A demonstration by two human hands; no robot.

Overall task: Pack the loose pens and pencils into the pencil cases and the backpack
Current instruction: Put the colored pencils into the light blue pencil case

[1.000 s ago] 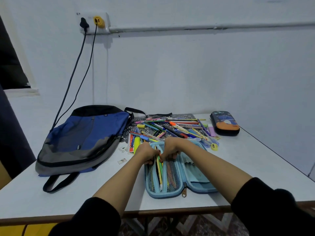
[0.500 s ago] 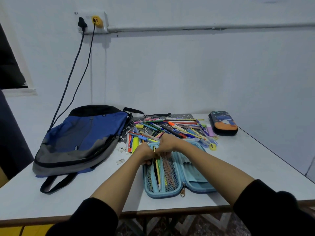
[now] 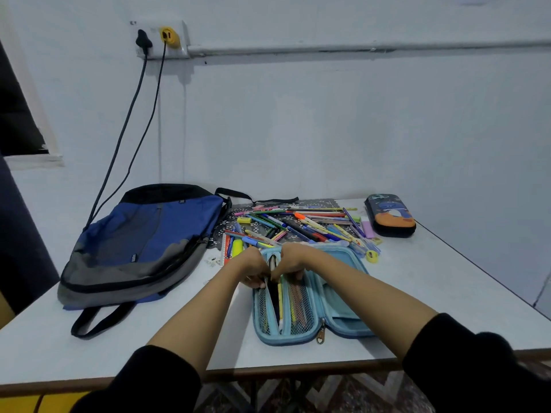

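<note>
An open light-blue pencil case (image 3: 337, 308) lies near the table's front edge, with pens behind its mesh pockets. My left hand (image 3: 253, 268) and my right hand (image 3: 290, 262) meet at its far end, fingers curled on the middle flap and the pens there. Exactly what each finger pinches is hidden. A heap of loose pens and pencils (image 3: 301, 226) lies just beyond the case. A blue and grey backpack (image 3: 143, 245) lies flat on the left. A dark pencil case (image 3: 389, 216) with an orange picture sits closed at the back right.
The white table (image 3: 432, 293) stands against a wall; its front edge is close to me. Two cables (image 3: 131, 123) hang from a wall socket down behind the backpack. A yellow sharpener (image 3: 371, 256) and a purple eraser (image 3: 368, 229) lie by the heap.
Both hands have shifted slightly toward the far end of the light-blue case and drawn closer together. The view has tilted a little.
</note>
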